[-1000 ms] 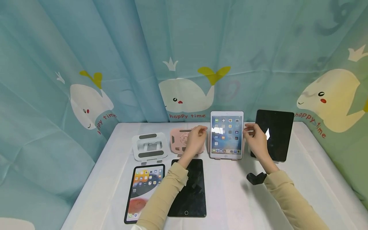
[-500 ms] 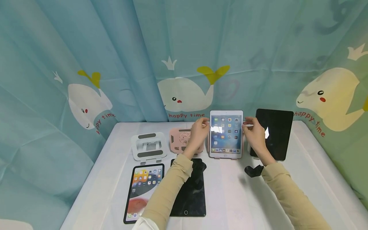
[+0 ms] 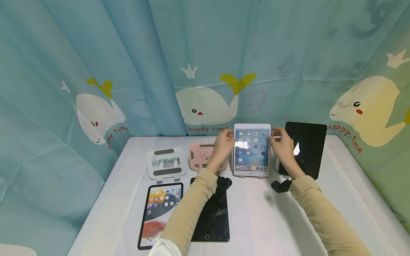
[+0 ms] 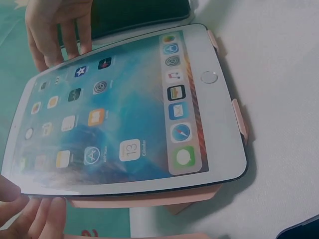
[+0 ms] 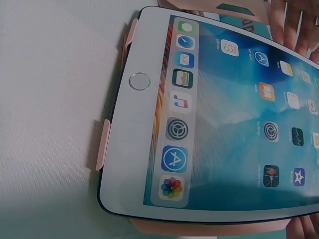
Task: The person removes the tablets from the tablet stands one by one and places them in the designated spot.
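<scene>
A white-framed tablet (image 3: 252, 173) with its home screen lit leans back on a pink stand (image 4: 144, 200). Two small pink lips (image 4: 240, 122) of the stand catch its bottom edge. My left hand (image 3: 223, 146) is at the tablet's left edge, high up, thumb at the front and fingers (image 4: 52, 219) along the side. On the opposite edge, at about the same height, my right hand (image 3: 283, 146) holds with thumb and fingers. In the left wrist view, the right hand's fingers (image 4: 70, 37) reach behind the tablet's edge.
A dark tablet (image 3: 309, 153) stands propped on the right. To the left are another pink stand (image 3: 198, 161), partly behind my left hand, and a white stand (image 3: 168, 172). A lit tablet (image 3: 166, 211) and a black tablet (image 3: 211, 227) lie flat in front, under my left arm.
Both hands have come in against the tablet's sides, the left moving right and slightly up from the gap it had. The tablet stays on its stand.
</scene>
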`<state>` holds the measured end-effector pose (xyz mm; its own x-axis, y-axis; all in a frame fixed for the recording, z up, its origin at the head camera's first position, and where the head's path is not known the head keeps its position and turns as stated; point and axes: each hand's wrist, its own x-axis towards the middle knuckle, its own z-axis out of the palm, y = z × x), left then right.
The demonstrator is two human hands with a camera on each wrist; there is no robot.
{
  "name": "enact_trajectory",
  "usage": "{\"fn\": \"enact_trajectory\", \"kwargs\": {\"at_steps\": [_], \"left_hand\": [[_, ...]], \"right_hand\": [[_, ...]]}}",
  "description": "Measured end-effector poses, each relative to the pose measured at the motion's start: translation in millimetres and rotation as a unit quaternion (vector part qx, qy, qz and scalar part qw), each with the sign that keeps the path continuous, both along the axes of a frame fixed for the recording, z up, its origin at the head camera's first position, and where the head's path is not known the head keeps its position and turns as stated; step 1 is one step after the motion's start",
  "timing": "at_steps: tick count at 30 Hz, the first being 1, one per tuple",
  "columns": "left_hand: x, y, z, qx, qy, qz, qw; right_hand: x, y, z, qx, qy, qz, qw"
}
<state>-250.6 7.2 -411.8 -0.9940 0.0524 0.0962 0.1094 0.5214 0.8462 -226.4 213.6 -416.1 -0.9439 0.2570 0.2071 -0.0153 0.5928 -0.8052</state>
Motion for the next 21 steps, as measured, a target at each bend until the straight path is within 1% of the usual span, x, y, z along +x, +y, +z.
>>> {"fn": "enact_trajectory", "kwargs": {"at_steps": [4, 11, 21], "left_hand": [[-0.3, 1.8, -0.3, -0.005, -0.008, 0.007, 0.9999], [-0.4, 3.8, 1.2, -0.007, -0.005, 0.014, 0.9999], [1.1, 3.4, 2.5, 0.004, -0.025, 0.01, 0.9996]], "right_hand": [[-1.0, -0.6, -1.0, -0.001, -0.004, -0.002, 1.0], [-1.7, -2.2, -2.0, -0.005, 0.008, -0.013, 0.9999], [-0.8, -3.6, -1.0, -0.015, -0.001, -0.021, 0.9997]]}}
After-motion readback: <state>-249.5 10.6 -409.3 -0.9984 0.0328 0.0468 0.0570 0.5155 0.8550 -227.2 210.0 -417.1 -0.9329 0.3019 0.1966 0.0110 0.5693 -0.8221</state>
